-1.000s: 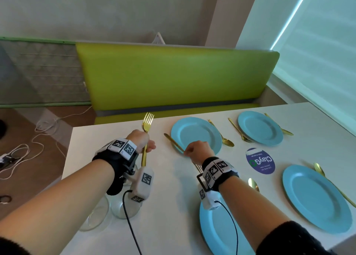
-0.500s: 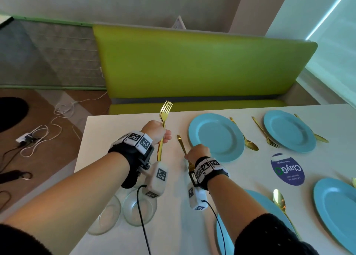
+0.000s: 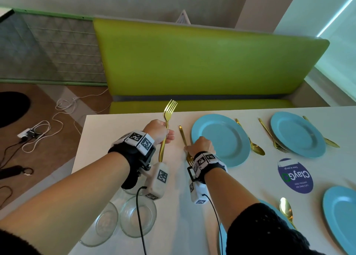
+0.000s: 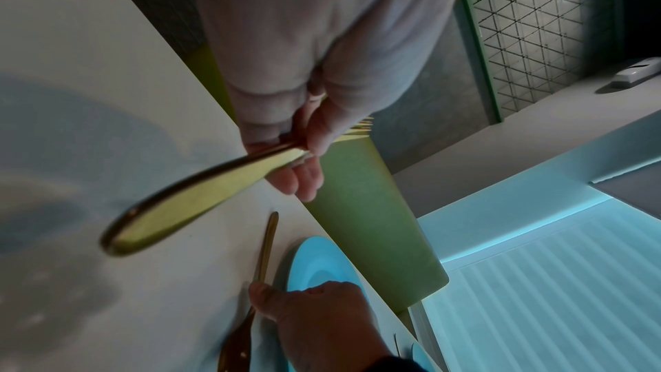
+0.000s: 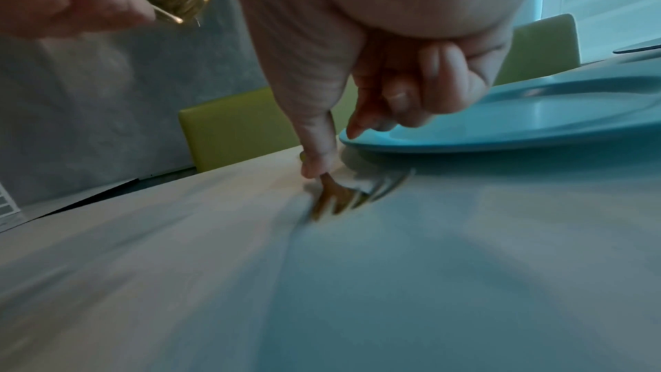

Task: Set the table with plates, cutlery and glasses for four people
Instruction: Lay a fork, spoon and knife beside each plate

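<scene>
My left hand (image 3: 159, 132) grips a gold fork (image 3: 167, 127) by the middle of its handle, fingers and thumb curled round it. It stands nearly upright above the desk (image 3: 107, 150) near the far left corner, tines up past the far edge, the rounded handle end pointing down at my wrist. It is shiny and yellow-gold, with four tines.

My right hand (image 3: 201, 146) presses a second fork (image 3: 185, 141) flat on the desk: in the right wrist view one finger (image 5: 316, 152) pins its neck while the others are curled in, one fingertip touching the rim of the plate (image 3: 221, 139). This fork lies just left of that plate, handle toward the far edge and tines toward me, the same gold finish.

The plate is round, glossy, sky blue, close to the far edge. A gold spoon (image 3: 250, 139) lies just to its right. Further right sits a second blue plate (image 3: 297, 134) with a third fork (image 3: 271, 136) on its left and another gold piece (image 3: 321, 132) on its right; I cannot tell which kind. Near the right edge a third plate (image 3: 341, 216) shows in part, and a fourth plate (image 3: 221, 235) peeks out under my right forearm, with a second spoon (image 3: 287, 210) beside it.

Clear glasses (image 3: 137, 216) stand together near the left edge, below my left wrist. A round purple sticker (image 3: 294, 175) lies between the plates.
</scene>
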